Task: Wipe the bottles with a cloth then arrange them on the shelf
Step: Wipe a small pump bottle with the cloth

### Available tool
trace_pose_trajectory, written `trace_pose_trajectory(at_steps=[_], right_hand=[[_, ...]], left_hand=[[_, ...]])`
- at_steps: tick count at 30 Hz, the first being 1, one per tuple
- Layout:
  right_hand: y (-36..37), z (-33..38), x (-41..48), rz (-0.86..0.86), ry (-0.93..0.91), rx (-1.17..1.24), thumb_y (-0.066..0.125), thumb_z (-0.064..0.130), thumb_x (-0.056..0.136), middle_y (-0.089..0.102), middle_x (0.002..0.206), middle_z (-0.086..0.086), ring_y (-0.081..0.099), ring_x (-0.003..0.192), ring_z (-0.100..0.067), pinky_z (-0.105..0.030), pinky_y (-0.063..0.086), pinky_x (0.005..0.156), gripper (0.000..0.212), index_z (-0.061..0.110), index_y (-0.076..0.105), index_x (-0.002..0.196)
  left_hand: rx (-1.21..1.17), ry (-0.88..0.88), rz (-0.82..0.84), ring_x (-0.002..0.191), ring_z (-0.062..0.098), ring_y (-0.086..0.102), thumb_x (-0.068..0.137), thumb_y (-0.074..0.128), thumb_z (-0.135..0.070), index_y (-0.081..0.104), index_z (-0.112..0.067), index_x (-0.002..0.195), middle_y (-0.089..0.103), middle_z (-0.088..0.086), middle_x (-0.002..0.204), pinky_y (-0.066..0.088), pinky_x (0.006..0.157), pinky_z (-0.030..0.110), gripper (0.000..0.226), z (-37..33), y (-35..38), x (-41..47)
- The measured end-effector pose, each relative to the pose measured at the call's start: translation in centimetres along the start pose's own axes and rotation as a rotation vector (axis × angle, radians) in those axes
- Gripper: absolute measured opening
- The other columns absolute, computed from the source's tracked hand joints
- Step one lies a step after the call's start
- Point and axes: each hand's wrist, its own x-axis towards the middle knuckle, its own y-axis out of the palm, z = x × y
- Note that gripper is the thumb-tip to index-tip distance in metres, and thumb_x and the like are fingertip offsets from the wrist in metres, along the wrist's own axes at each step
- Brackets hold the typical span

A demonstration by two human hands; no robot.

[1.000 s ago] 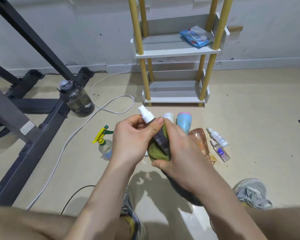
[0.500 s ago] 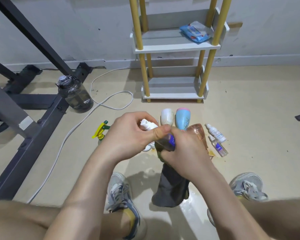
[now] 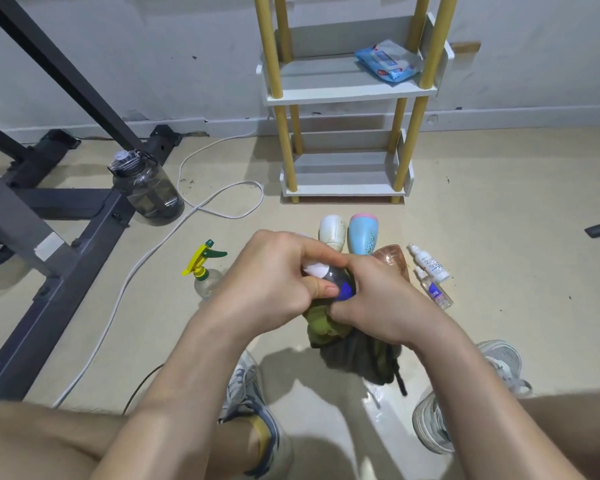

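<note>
Both grip bottle (image 3: 340, 285): left hand (image 3: 274, 282) bare, right hand (image 3: 383, 303) seemingly through cloth (image 3: 321, 323).

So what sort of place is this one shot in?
Likely a room at home, partly a workout corner: a dark metal frame with a water jug beside it, a small shelf against the wall, toiletry bottles on the floor.
</note>
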Motion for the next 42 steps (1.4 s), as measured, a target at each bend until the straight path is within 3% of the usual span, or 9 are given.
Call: trace_pose_trajectory(at_steps=[7, 12, 16, 20, 24, 27, 31, 39, 42], right_hand=[[6.2, -1.2, 1.0, -0.738, -0.196, -0.267, 0.064, 0.006, 0.079, 0.067, 0.100, 0.000, 0.059, 0.098, -0.023, -0.046, 0.039, 0.103, 0.034, 0.014, 0.064, 0.112], [8.1, -1.6, 1.2, -0.674, -0.226, -0.304, 0.061, -0.001, 0.081, 0.056, 0.138, -0.012, 0.047, 0.133, -0.030, -0.053, 0.032, 0.115, 0.056, 0.006, 0.054, 0.136], [4.0, 0.4, 0.2, -0.181, -0.188, -0.218, 0.056, 0.024, 0.088, 0.028, 0.162, 0.000, 0.020, 0.150, -0.018, -0.046, 0.025, 0.119, 0.069, 0.018, 0.033, 0.153], [-0.3, 1.2, 0.9, -0.087, -0.183, -0.467, 0.061, 0.027, 0.084, 0.050, 0.116, 0.015, 0.042, 0.116, -0.016, -0.041, 0.034, 0.086, 0.045, 0.035, 0.045, 0.126], [0.0, 0.9, 1.4, -0.085, -0.124, -0.318, 0.059, 0.032, 0.083, 0.049, 0.072, 0.007, 0.052, 0.074, -0.018, -0.035, 0.037, 0.068, 0.020, 0.027, 0.042, 0.073], [-0.1, 0.6, 1.0, -0.095, -0.121, -0.124, 0.063, 0.029, 0.078, 0.058, 0.066, 0.001, 0.057, 0.070, -0.024, -0.036, 0.047, 0.060, 0.009, 0.023, 0.057, 0.077], [1.5, 0.4, 0.5, -0.342, -0.173, -0.274, 0.062, 0.035, 0.084, 0.051, 0.064, 0.003, 0.055, 0.067, -0.028, -0.039, 0.046, 0.063, 0.026, 0.026, 0.040, 0.072], [0.0, 0.3, -0.2, -0.030, -0.120, -0.045, 0.054, 0.053, 0.066, 0.056, 0.061, 0.003, 0.056, 0.064, -0.018, -0.038, 0.049, 0.059, 0.030, 0.023, 0.049, 0.069], [0.3, 0.3, -0.1, -0.075, -0.080, 0.092, 0.071, 0.028, 0.070, 0.055, 0.057, 0.009, 0.052, 0.058, -0.010, -0.032, 0.046, 0.056, 0.019, 0.024, 0.053, 0.068]], left_hand=[[-0.694, -0.474, -0.194, 0.045, 0.016, 0.055, 0.082, 0.079, -0.019, 0.072, -0.003, 0.076, 0.065, 0.011, 0.060, 0.047, 0.047, 0.019, 0.018, 1.1, 2.3, 0.5], [-0.838, -0.572, -0.302, 0.049, 0.018, 0.060, 0.087, 0.075, -0.017, 0.071, 0.002, 0.083, 0.064, 0.011, 0.060, 0.053, 0.051, 0.020, 0.020, 2.4, 2.9, 0.8], [-0.821, -0.568, -0.329, 0.049, 0.015, 0.063, 0.088, 0.072, -0.012, 0.070, 0.002, 0.092, 0.067, 0.009, 0.061, 0.053, 0.050, 0.019, 0.015, 3.0, 1.9, 0.9], [-0.673, -0.434, -0.224, 0.045, 0.019, 0.059, 0.087, 0.073, -0.008, 0.073, -0.002, 0.091, 0.064, 0.015, 0.066, 0.051, 0.050, 0.022, 0.007, 1.9, 0.6, 0.4], [-0.329, -0.152, -0.114, 0.066, 0.019, 0.069, 0.074, 0.083, -0.014, 0.077, -0.034, 0.081, 0.074, -0.011, 0.074, 0.057, 0.070, 0.027, 0.022, 1.0, 0.3, 0.0], [-0.178, -0.053, -0.071, 0.063, 0.005, 0.061, 0.074, 0.084, -0.026, 0.074, -0.045, 0.081, 0.070, -0.019, 0.073, 0.047, 0.063, 0.017, 0.023, 0.7, -0.1, -0.3], [-0.065, -0.180, -0.118, 0.050, 0.011, 0.060, 0.071, 0.062, -0.077, 0.071, -0.034, 0.084, 0.068, -0.001, 0.060, 0.050, 0.053, 0.033, 0.046, 0.6, -1.2, 0.1], [-0.224, 0.049, 0.093, 0.054, 0.000, 0.056, 0.073, 0.083, -0.001, 0.078, -0.018, 0.077, 0.067, -0.007, 0.072, 0.039, 0.052, 0.008, 0.018, -0.5, -2.3, -0.6], [-0.372, 0.017, 0.097, 0.057, 0.003, 0.057, 0.074, 0.084, -0.013, 0.076, -0.022, 0.087, 0.067, 0.001, 0.088, 0.044, 0.054, 0.012, 0.018, -0.6, -2.3, -0.6]])
